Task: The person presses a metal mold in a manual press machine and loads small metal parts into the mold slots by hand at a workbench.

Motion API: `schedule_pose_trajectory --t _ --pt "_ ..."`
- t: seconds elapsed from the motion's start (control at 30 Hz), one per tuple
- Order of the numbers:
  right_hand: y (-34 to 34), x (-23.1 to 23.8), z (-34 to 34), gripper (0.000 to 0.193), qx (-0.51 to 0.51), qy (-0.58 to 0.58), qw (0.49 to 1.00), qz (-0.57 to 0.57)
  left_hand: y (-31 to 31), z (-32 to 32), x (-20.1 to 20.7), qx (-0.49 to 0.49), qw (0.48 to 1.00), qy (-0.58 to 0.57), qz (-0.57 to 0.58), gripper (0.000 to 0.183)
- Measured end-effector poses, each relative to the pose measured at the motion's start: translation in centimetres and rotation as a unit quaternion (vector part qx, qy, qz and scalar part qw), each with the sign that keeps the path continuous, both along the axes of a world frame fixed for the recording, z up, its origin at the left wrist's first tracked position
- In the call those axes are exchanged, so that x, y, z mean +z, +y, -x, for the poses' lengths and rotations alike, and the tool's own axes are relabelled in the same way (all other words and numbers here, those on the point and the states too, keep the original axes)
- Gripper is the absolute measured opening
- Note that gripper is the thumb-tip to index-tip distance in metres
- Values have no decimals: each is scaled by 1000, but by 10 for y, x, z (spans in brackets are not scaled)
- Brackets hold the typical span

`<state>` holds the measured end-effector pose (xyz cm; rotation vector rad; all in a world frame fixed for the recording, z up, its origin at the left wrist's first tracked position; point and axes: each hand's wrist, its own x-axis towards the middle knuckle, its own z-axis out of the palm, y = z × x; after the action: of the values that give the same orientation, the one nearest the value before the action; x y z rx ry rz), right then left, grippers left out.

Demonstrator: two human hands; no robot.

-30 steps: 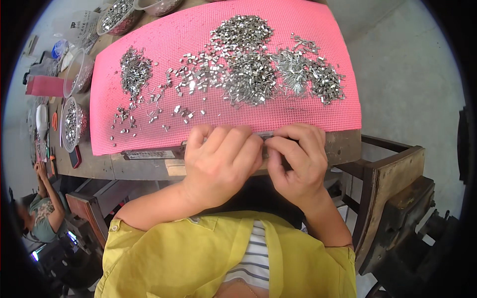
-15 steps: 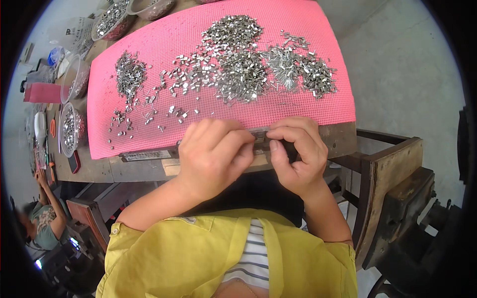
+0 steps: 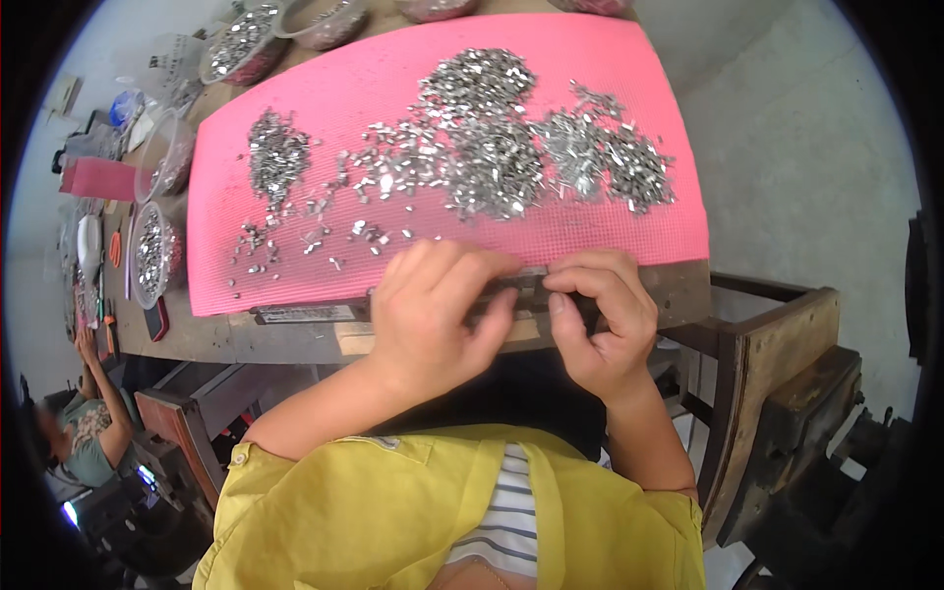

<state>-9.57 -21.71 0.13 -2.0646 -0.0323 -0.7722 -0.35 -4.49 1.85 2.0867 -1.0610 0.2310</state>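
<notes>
Left hand (image 3: 428,315), right hand (image 3: 610,320) curled at dark bar (image 3: 310,313); couldn't tell either grip. Stray nudge risked scattering metal bits (image 3: 497,162).

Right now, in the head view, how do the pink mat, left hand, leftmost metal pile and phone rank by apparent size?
1. Pink mat
2. Left hand, raised nearer the camera, so perhaps flattered
3. Leftmost metal pile
4. Phone
</notes>
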Motion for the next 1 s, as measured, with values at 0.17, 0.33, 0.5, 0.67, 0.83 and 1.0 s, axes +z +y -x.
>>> schedule_pose_trajectory --t 0.17,0.33,0.5,0.67,0.83,1.0 --pt "-3 1 3 22 -7 21 1000 -18 -4 2 -1 0 1000 -5 -13 30" --pt "-3 0 0 22 -2 11 1000 -10 -7 1 -3 21 1000 -20 -4 28" --pt "-3 0 3 22 -7 13 1000 -9 -11 4 -2 30 999 -38 -10 30" --pt "-1 -4 7 22 -13 10 1000 -12 -1 7 -1 -12 998 0 68 35" --pt "1 -4 5 22 -17 4 1000 -11 44 2 66 -102 953 -32 283 31" --pt "3 -5 1 21 -19 2 1000 -8 77 40 142 -78 913 -66 395 23"
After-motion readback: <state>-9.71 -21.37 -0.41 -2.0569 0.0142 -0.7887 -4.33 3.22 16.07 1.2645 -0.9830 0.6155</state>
